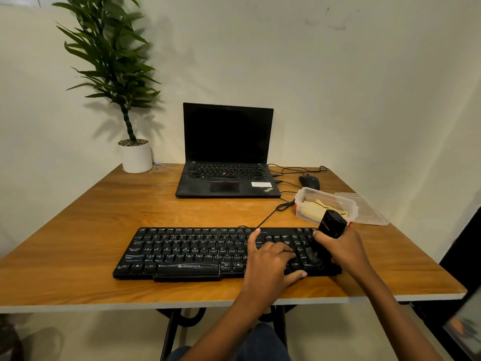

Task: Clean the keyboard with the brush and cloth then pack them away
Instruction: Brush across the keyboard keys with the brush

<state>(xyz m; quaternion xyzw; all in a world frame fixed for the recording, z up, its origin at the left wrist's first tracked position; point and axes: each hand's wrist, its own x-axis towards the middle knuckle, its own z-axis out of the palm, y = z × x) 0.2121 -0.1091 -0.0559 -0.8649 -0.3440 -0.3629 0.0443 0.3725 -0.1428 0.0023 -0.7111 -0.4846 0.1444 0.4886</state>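
I see a black keyboard [182, 250] with white lettering lower centre, a black brush [333, 224], a pale yellow cloth [311, 208] in a clear box [303, 192] with red trim, a black laptop [226, 136], a grained orange-brown table [91, 225], a white pot [136, 158], a green plant [112, 61] upper left

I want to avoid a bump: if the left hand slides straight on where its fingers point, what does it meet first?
Probably the brush, held by the right hand on the keyboard; depth is unclear.
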